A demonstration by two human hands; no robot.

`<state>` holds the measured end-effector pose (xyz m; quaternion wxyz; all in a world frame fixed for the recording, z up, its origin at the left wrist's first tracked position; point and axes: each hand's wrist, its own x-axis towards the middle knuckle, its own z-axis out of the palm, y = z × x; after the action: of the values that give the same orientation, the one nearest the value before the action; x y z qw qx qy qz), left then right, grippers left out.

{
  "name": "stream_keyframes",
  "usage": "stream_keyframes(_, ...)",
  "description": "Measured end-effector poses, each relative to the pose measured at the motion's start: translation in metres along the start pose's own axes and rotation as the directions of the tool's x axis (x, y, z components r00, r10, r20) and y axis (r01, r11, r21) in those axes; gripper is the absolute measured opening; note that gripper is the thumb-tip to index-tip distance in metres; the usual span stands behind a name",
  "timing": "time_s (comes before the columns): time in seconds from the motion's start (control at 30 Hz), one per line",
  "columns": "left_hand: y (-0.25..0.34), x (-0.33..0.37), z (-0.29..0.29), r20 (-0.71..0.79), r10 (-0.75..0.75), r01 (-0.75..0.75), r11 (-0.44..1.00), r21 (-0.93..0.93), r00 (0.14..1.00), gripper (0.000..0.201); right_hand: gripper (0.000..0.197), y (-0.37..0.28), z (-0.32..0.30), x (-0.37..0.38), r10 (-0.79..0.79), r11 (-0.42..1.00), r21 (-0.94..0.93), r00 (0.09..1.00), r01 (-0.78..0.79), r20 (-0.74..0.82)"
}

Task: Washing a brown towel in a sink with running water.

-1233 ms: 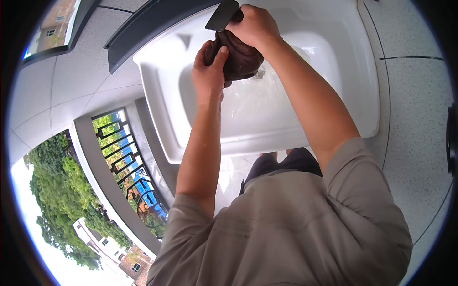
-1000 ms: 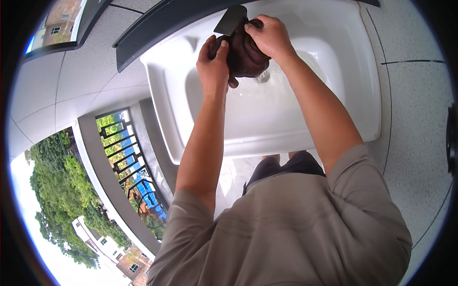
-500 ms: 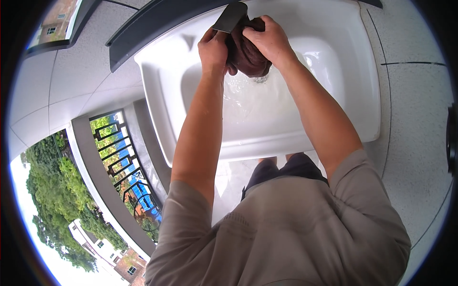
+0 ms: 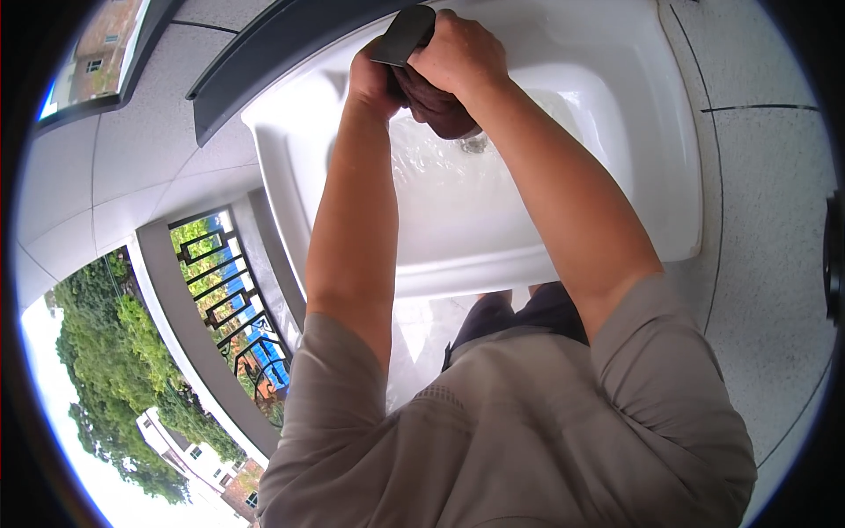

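Note:
A wet-looking dark brown cloth (image 4: 437,113) is bunched between my hands over the far part of a white sink (image 4: 563,255). My left hand (image 4: 370,81) is closed on the cloth's left side, its fingertips mostly hidden. From the right, my right hand (image 4: 462,55) grips the cloth with its fingers curled over the top. A flat dark grey faucet (image 4: 405,37) juts out just above the cloth and covers part of it. Rippling water (image 4: 449,172) lies in the basin below, and a metal drain (image 4: 475,143) shows just beyond the cloth's lower end.
A dark grey curved ledge (image 4: 251,70) runs behind the sink at the far left. To the left stand a wall and a black metal railing (image 4: 233,295), with trees outside. Light grey tiles (image 4: 766,220) cover the right side.
Both hands have shifted a little left with the cloth. My right hand has moved in closer to the left one and turned over the cloth, which looks more tightly gathered.

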<state>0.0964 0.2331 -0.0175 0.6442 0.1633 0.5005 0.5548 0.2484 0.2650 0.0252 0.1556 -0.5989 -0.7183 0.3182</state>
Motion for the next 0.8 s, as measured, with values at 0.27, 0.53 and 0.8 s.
stream_keyframes(0.27, -0.034, -0.045, 0.052, -0.259, 0.268, -0.208, 0.949, 0.235, 0.928, 0.050, 0.040, 0.033, 0.014, -0.002, -0.048, 0.943, 0.328, 0.998, 0.059, -0.044)
stream_keyframes(0.53, -0.037, -0.045, 0.039, -0.237, 0.241, -0.181, 0.952, 0.248, 0.941, 0.050, 0.048, 0.028, 0.007, -0.009, -0.050, 0.958, 0.280, 0.999, 0.053, -0.018)
stream_keyframes(0.8, -0.023, -0.032, 0.035, -0.294, 0.036, 0.017, 0.984, 0.178, 0.955, 0.050, 0.053, 0.015, 0.001, -0.007, -0.054, 0.991, 0.124, 0.999, 0.053, 0.006)
